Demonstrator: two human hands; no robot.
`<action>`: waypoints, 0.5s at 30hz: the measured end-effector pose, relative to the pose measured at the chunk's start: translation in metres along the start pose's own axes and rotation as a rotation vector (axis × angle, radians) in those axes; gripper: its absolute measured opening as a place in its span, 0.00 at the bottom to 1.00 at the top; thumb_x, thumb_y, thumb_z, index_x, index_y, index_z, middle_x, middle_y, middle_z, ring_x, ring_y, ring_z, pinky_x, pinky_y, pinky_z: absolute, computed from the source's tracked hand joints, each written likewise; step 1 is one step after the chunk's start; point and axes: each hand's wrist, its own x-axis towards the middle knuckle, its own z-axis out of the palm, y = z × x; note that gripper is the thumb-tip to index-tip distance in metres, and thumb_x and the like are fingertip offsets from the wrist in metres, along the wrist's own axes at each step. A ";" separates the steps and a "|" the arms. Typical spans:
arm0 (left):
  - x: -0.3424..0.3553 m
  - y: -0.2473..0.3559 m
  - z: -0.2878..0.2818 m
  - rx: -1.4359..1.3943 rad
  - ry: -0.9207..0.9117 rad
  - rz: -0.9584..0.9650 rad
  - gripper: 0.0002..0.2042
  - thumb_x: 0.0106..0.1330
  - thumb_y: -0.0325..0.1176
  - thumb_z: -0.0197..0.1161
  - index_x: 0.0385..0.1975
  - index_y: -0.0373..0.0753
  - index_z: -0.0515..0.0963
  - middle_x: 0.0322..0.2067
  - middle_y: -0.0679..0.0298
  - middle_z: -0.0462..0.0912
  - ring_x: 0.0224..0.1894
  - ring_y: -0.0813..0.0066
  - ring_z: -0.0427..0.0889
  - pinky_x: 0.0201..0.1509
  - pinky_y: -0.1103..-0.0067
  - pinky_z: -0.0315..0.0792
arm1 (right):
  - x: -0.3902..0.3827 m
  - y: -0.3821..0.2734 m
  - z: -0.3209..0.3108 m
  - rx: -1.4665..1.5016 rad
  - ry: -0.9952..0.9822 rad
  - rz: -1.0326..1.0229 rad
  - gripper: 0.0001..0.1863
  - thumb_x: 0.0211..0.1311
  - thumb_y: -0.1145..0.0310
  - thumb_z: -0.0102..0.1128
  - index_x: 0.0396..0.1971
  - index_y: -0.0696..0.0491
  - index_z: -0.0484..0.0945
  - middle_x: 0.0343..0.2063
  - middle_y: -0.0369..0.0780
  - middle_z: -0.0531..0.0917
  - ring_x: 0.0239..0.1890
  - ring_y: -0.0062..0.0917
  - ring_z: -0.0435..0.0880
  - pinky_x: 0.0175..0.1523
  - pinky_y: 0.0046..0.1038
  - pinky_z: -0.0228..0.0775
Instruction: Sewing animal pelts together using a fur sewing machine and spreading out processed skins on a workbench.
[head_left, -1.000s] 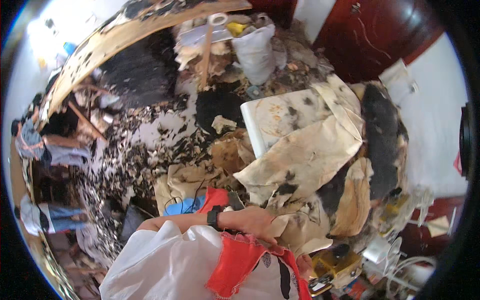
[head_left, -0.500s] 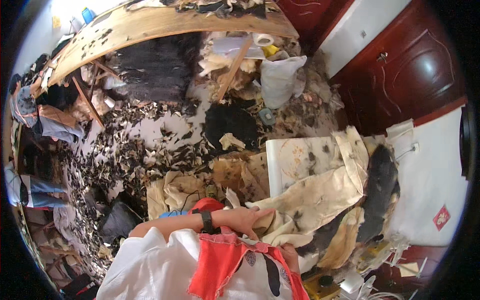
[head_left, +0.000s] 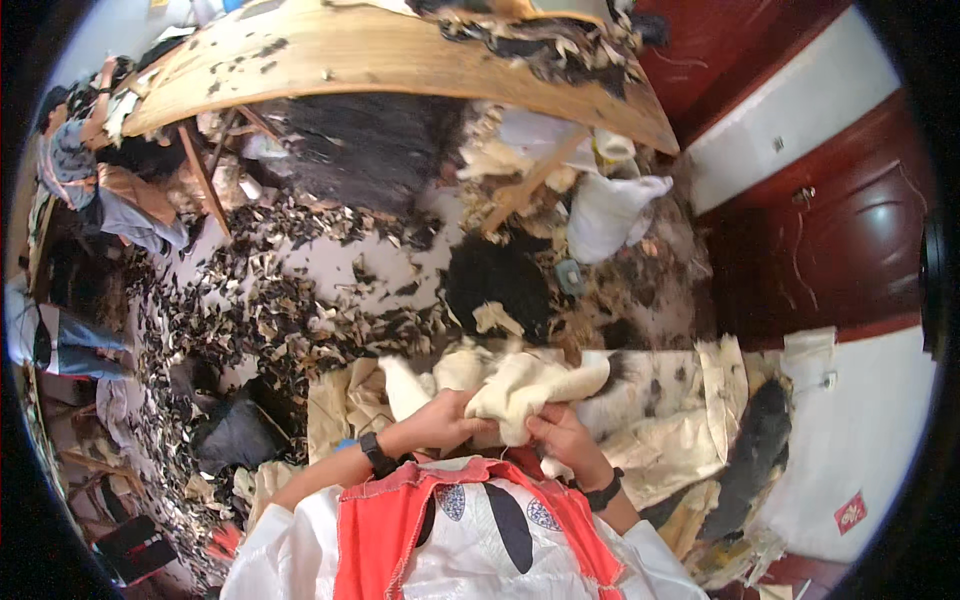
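A cream-coloured hide (head_left: 540,388), its pale leather side showing in folds, is bunched up in front of my body. My left hand (head_left: 442,420) pinches its near left part, thumb pointing inward. Close by on the right, my right hand (head_left: 570,438) grips the same hide's lower edge between thumb and fingers. Part of the hide spreads beyond my left hand, and its far side is ragged with fur. Another long cream hide (head_left: 665,440) lies to the right, beside a black fur piece (head_left: 745,450).
Dark and pale scraps (head_left: 270,300) litter the floor. A black fur bundle (head_left: 495,280) lies ahead, near a white sack (head_left: 605,215). Beyond stands a long wooden table (head_left: 330,55). Two people are at the left, one in blue trousers (head_left: 85,345). A red door (head_left: 830,230) is at right.
Both hands have moved up and closer together, lifting and bunching the cream hide ahead of my body. The right hand, partly hidden before, now shows fully. The view has shifted.
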 end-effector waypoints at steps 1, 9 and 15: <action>-0.002 -0.007 -0.014 -0.039 0.145 0.047 0.19 0.63 0.35 0.65 0.53 0.36 0.79 0.34 0.55 0.87 0.36 0.69 0.85 0.42 0.72 0.77 | 0.023 -0.021 0.010 -0.022 -0.027 0.031 0.16 0.73 0.68 0.55 0.56 0.59 0.77 0.46 0.35 0.82 0.50 0.19 0.78 0.59 0.24 0.68; -0.034 0.017 -0.144 -0.712 0.770 -0.086 0.12 0.69 0.33 0.59 0.48 0.34 0.80 0.38 0.64 0.85 0.41 0.76 0.84 0.44 0.77 0.77 | 0.157 -0.097 -0.006 -0.269 0.001 -0.189 0.11 0.74 0.70 0.53 0.51 0.56 0.76 0.44 0.34 0.82 0.45 0.18 0.80 0.51 0.22 0.73; -0.058 0.018 -0.234 -0.778 1.128 0.129 0.19 0.68 0.42 0.61 0.49 0.31 0.79 0.44 0.58 0.85 0.43 0.68 0.85 0.49 0.72 0.77 | 0.246 -0.099 -0.065 -0.468 0.199 -0.102 0.12 0.69 0.71 0.58 0.48 0.60 0.77 0.39 0.40 0.85 0.41 0.21 0.84 0.46 0.26 0.77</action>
